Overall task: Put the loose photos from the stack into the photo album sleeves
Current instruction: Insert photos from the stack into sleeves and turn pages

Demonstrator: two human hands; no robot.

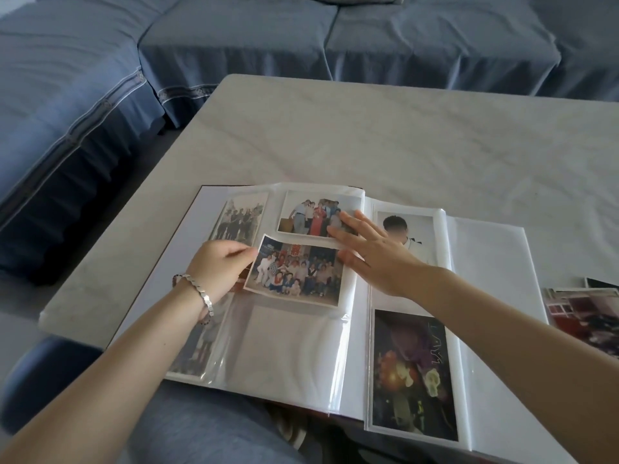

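An open photo album [294,349] lies on the marble table, its near edge over my lap. A loose group photo [296,271] lies tilted across the left page's middle sleeve. My left hand [219,267], with a silver bracelet on the wrist, pinches that photo's left edge. My right hand [371,252] lies flat with straight fingers near the album's spine, its fingertips on the sleeve by the photo's upper right corner. Another group photo [315,212] sits in the sleeve above. A stack of loose photos [582,316] lies at the right edge.
The marble table [368,135] stretches beyond the album. A blue covered sofa [234,38] runs along the far and left sides. The right page holds a portrait [407,236] and a dark photo [412,373], beside bare sleeves [492,296].
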